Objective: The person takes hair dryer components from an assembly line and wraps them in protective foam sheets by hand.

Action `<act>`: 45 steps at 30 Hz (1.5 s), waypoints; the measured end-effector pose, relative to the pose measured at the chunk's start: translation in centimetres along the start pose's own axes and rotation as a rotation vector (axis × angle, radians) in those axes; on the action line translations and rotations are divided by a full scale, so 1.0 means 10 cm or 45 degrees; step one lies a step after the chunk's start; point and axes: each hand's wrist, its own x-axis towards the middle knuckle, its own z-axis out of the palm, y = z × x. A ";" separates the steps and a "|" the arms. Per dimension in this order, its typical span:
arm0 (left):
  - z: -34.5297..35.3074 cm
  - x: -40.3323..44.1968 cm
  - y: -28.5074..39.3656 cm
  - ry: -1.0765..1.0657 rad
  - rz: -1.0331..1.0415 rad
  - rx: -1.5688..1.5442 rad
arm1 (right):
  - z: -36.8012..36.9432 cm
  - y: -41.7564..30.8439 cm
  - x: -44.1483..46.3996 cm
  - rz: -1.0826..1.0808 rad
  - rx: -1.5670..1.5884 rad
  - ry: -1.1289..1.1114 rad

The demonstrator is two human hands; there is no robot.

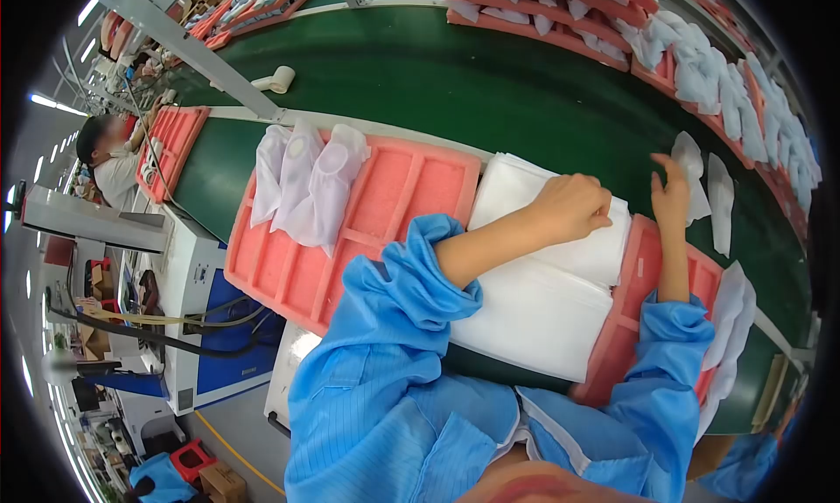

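My left hand (573, 209) is over a stack of thin white sheets or bags (534, 315). Its fingers are curled closed, and whatever they may hold is hidden. Further right, my right hand (671, 192) is raised with its fingers apart, beside a white-wrapped item (691, 175) on the green table. Another wrapped piece (720, 201) lies just past it. On the left, a pink compartment tray (394, 192) holds several items in thin white bags (302, 184). A second pink tray (643, 262) lies under my right forearm, with more white wrapping (731, 328) at its right side.
Stacked pink trays (542, 35) of wrapped pieces line the far right of the green table (394, 74). A white roll (281, 80) lies near a metal post (192, 57). A person (114, 166) sits at the left by another pink tray.
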 end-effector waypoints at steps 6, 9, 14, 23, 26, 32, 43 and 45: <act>0.18 -0.01 -0.10 -0.156 -0.020 0.158 | 0.10 -0.03 -0.03 0.692 1.160 -0.397; 0.16 -0.02 -0.12 -0.166 -0.013 0.110 | 0.12 0.02 -0.05 0.682 1.148 -0.413; -0.02 0.00 -0.06 -0.249 0.052 0.266 | 0.10 0.02 -0.03 0.639 1.152 -0.407; -1.84 -0.11 -0.56 -0.178 -0.320 0.970 | 0.09 0.07 -0.07 0.684 1.170 -0.383; -2.60 -0.40 -1.50 0.125 -0.785 1.247 | 0.06 0.04 -0.07 0.675 1.170 -0.379; -3.60 -1.20 -2.95 0.673 -1.512 0.991 | 0.07 0.02 -0.07 0.745 1.163 -0.415; -3.42 -1.38 -4.10 0.628 -1.579 0.869 | -0.02 -0.14 -0.03 0.781 1.081 -0.445; -3.31 -1.44 -4.21 0.795 -1.547 0.864 | -0.03 -0.18 -0.01 0.796 1.063 -0.452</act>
